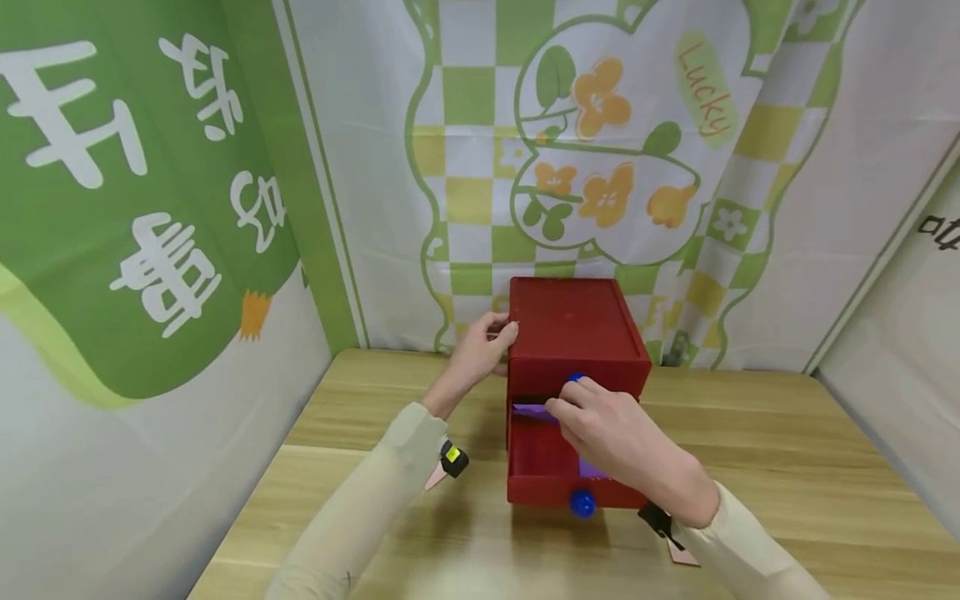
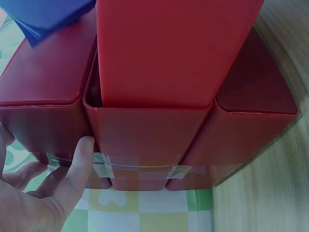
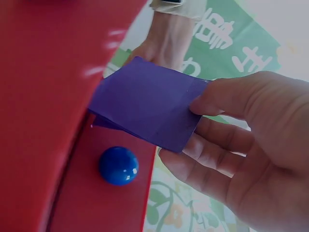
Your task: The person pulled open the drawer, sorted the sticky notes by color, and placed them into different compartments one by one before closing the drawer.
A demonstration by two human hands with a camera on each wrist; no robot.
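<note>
A red three-tier drawer unit [image 1: 567, 317] with round blue knobs [image 3: 119, 166] stands on the table. Its middle drawer [image 1: 546, 450] is pulled out. My right hand [image 1: 622, 429] is over that drawer, pinching a purple sheet of paper [image 3: 149, 104] between thumb and fingers. A second purple layer shows under the sheet, and purple [image 1: 591, 469] is also visible inside the drawer. At the unit's rear left, my left hand [image 1: 483, 343] grips the top tier's edge, a fingertip against its side. Clear tape [image 2: 178, 171] runs across the tiers near the back.
The wooden table [image 1: 360, 450] carries the unit close to a printed cloth backdrop [image 1: 468, 167]. A green cloth [image 1: 150, 167] with white characters hangs at the left. Both wrists wear dark straps with small devices [image 1: 453, 458].
</note>
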